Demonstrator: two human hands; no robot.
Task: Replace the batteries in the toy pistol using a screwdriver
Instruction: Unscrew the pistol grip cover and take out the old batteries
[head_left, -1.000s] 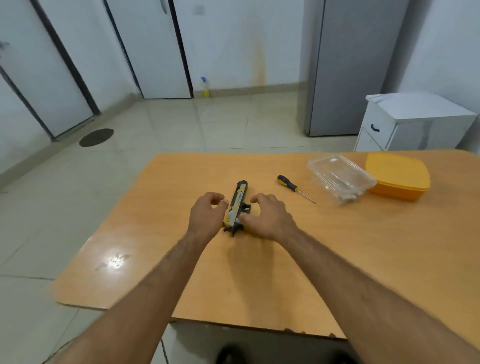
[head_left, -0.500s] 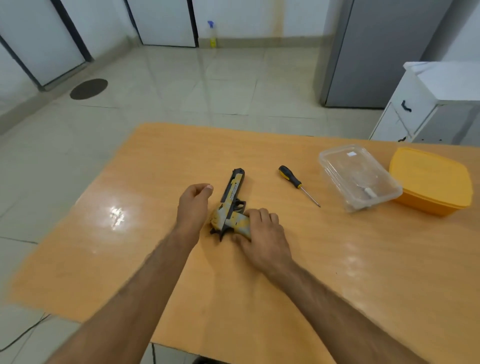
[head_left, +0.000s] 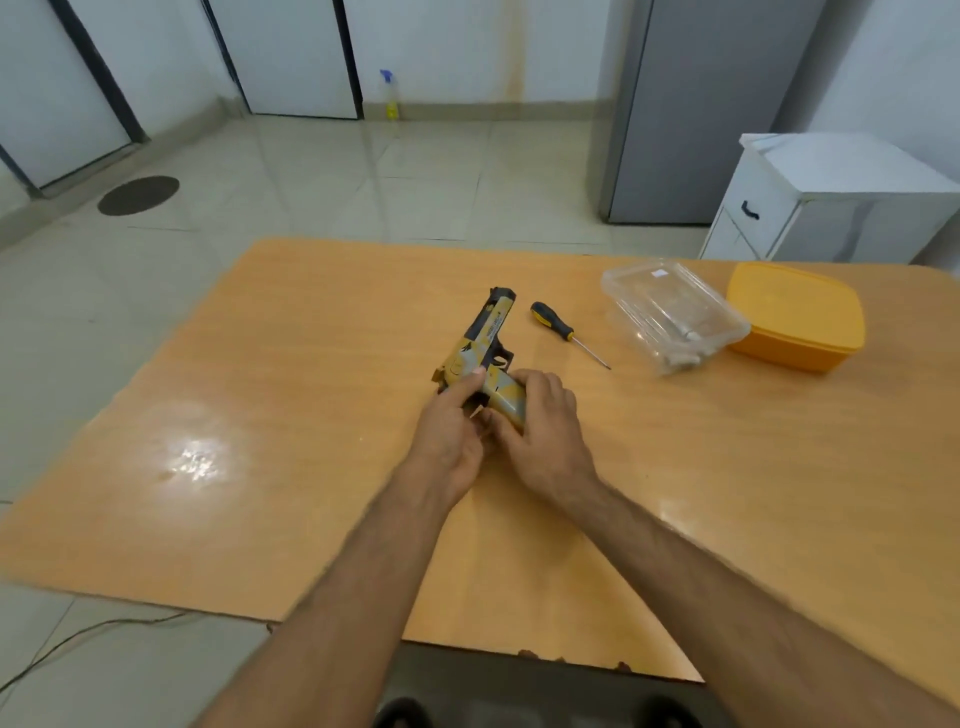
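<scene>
Both hands (head_left: 498, 426) around toy pistol (head_left: 485, 343) grip.

1. The toy pistol (head_left: 485, 340) lies on the table (head_left: 260, 467), barrel pointing away.
2. Both hands meet at its grip: left hand (head_left: 451, 436) on the left, right hand (head_left: 545, 431) on the right.
3. The screwdriver (head_left: 566, 334) lies just right of the pistol.
4. Farther right sits a container (head_left: 672, 317), with a lid (head_left: 795, 317) touching its right side.

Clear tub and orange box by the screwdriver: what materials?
Clear rectangular tub: looks like thin, glossy, transparent plastic; the table shows through its walls and its rim catches glare. Orange rounded-corner box: seemingly opaque moulded plastic with a smooth satin finish and soft highlights on the lid.
</scene>
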